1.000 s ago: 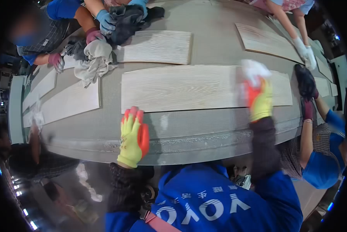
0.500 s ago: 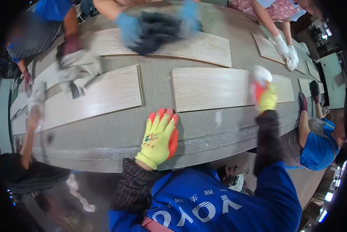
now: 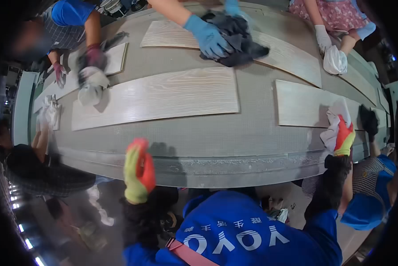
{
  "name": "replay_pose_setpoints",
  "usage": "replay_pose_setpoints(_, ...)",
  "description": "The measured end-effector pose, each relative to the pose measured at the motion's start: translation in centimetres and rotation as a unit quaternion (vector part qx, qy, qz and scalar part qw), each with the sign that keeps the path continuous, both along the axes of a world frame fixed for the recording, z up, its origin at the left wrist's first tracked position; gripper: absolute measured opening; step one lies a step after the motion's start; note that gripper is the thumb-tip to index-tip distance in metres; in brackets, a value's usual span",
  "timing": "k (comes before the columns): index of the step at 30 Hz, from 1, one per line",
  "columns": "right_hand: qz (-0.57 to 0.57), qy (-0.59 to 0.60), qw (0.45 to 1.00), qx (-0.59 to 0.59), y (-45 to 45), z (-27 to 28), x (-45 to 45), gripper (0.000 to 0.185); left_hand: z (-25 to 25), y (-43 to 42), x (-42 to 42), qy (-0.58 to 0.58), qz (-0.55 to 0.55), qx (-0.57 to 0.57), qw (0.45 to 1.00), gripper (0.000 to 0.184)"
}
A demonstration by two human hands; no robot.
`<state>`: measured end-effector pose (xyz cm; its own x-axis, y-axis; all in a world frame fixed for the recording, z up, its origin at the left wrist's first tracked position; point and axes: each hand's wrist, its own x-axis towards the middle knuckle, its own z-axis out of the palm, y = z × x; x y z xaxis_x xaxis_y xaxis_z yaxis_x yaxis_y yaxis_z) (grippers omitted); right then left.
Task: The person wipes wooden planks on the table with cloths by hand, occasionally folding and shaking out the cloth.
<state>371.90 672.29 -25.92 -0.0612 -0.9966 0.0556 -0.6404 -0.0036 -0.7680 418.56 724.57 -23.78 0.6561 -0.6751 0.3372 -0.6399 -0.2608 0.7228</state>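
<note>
My right hand (image 3: pixel 345 136), in a yellow and red glove, holds a pale cloth (image 3: pixel 333 124) against the right part of a light wood-grain plank (image 3: pixel 298 104). Raised over the near edge of the table (image 3: pixel 199 170), my left hand (image 3: pixel 139 170) wears a matching glove, slightly blurred. It holds nothing, and its fingers and thumb are apart. Another wood-grain plank (image 3: pixel 163 97) lies beyond it, left of centre, not touched by my hands.
Across the table, a person's blue-gloved hand (image 3: pixel 207 37) presses a dark cloth (image 3: pixel 236 40) on a far plank (image 3: pixel 287 55). Co-workers' hands with cloths are at left and right, one with a white cloth (image 3: pixel 335 60). A blue-capped person (image 3: pixel 365 210) is at right.
The planks have shifted right across the view. My right hand has moved right with its cloth. My left hand has lifted and moved left, away from the plank's corner.
</note>
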Motion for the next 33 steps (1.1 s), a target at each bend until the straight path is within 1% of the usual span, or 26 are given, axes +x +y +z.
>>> replay_pose_setpoints(1,-0.004,0.004,1.0,-0.003,0.3,-0.5,1.5,0.033,0.0,-0.1,1.9,0.004,-0.004,-0.003,1.0,0.044)
replay_pose_setpoints(2,0.041,-0.112,0.993,-0.028,1.0,-1.8,3.4,0.034,0.2,-0.3,4.3,-0.029,0.004,0.062,0.998,0.044)
replay_pose_setpoints(3,0.081,-0.232,0.967,-0.063,1.3,-2.2,3.8,0.035,0.2,-1.8,5.0,-0.07,0.006,0.118,0.991,0.044)
replay_pose_setpoints(4,0.122,-0.148,0.979,-0.069,3.4,-1.8,7.8,0.037,-0.6,-2.5,5.9,-0.069,0.001,0.11,0.992,0.044)
replay_pose_setpoints(5,0.134,-0.509,0.842,0.118,3.0,-4.5,10.2,0.034,-1.4,-3.6,7.5,-0.136,0.003,0.14,0.981,0.044)
replay_pose_setpoints(6,0.192,-0.153,0.967,-0.067,5.2,-6.4,15.6,0.029,-2.1,-4.7,8.8,-0.201,0.004,0.171,0.965,0.045)
replay_pose_setpoints(7,0.246,-0.012,0.963,-0.108,9.3,-5.6,20.6,0.028,-3.1,-5.2,9.3,-0.264,0.005,0.203,0.943,0.047)
replay_pose_setpoints(8,0.286,0.137,0.933,-0.169,13.4,-4.9,25.6,0.027,-4.3,-5.3,9.3,-0.263,-0.002,0.19,0.946,0.047)
replay_pose_setpoints(9,0.314,0.255,0.883,-0.238,17.5,-4.1,30.5,0.027,-5.7,-5.5,8.8,-0.264,0.001,0.198,0.944,0.05)
replay_pose_setpoints(10,0.318,0.157,0.826,-0.438,20.9,-6.0,33.2,0.025,-6.7,-6.0,8.5,-0.269,0.006,0.206,0.941,0.053)
replay_pose_setpoints(11,0.441,0.118,0.857,-0.238,24.4,-5.0,36.0,0.025,-7.2,-6.2,7.8,-0.27,0.007,0.224,0.936,0.056)
replay_pose_setpoints(12,0.491,0.135,0.839,-0.193,27.6,-5.2,38.3,0.027,-7.5,-5.6,6.9,-0.27,-0.015,0.23,0.935,0.056)
replay_pose_setpoints(16,0.493,0.098,0.83,-0.241,25.7,-3.5,33.5,0.023,-8.2,-8.2,4.5,-0.264,-0.051,0.22,0.938,0.06)
replay_pose_setpoints(17,0.425,0.157,0.84,-0.298,20.8,-4.2,28.9,0.018,-7.5,-8.6,3.0,-0.251,-0.056,0.225,0.94,0.061)
replay_pose_setpoints(18,0.328,0.095,0.917,-0.207,15.7,-5.6,24.0,0.023,-7.0,-9.0,2.0,-0.244,-0.057,0.227,0.941,0.061)
replay_pose_setpoints(19,0.216,0.01,0.969,-0.123,10.6,-6.9,19.0,0.033,-6.7,-9.2,1.4,-0.242,-0.054,0.23,0.941,0.061)
replay_pose_setpoints(21,0.13,0.248,0.945,-0.171,-0.3,-11.7,7.5,0.026,-6.6,-10.2,0.0,-0.244,-0.058,0.219,0.943,0.061)
replay_pose_setpoints(24,0.164,0.21,0.921,-0.284,7.6,-4.5,14.9,0.032,-7.1,-11.5,-3.6,-0.227,-0.064,0.218,0.947,0.061)
replay_pose_setpoints(25,0.207,0.144,0.904,-0.345,7.7,-7.4,16.1,0.037,-6.7,-12.9,-4.5,-0.226,-0.069,0.209,0.949,0.061)
replay_pose_setpoints(26,0.249,0.162,0.918,-0.262,11.6,-5.5,19.4,0.039,-6.7,-13.9,-5.0,-0.227,-0.077,0.2,0.95,0.061)
replay_pose_setpoints(27,0.297,0.115,0.909,-0.27,14.6,-7.7,21.9,0.043,-6.5,-14.3,-5.8,-0.224,-0.085,0.194,0.951,0.061)
replay_pose_setpoints(28,0.397,0.048,0.898,-0.183,17.7,-6.6,24.8,0.043,-6.1,-15.1,-6.6,-0.229,-0.075,0.202,0.949,0.061)
replay_pose_setpoints(29,0.411,0.032,0.893,-0.179,19.5,-7.0,25.4,0.043,-5.8,-15.0,-7.1,-0.224,-0.101,0.22,0.944,0.061)
replay_pose_setpoints(31,0.526,0.042,0.814,-0.241,22.6,-9.1,27.8,0.047,-6.4,-13.5,-6.1,-0.208,-0.153,0.244,0.935,0.061)
replay_pose_setpoints(32,0.471,0.217,0.836,-0.183,20.6,-3.2,24.6,0.048,-6.8,-11.7,-4.2,-0.212,-0.148,0.244,0.935,0.061)
replay_pose_setpoints(33,0.381,0.007,0.92,-0.097,13.8,-9.9,20.6,0.051,-6.8,-8.9,-2.9,-0.206,-0.104,0.247,0.941,0.061)
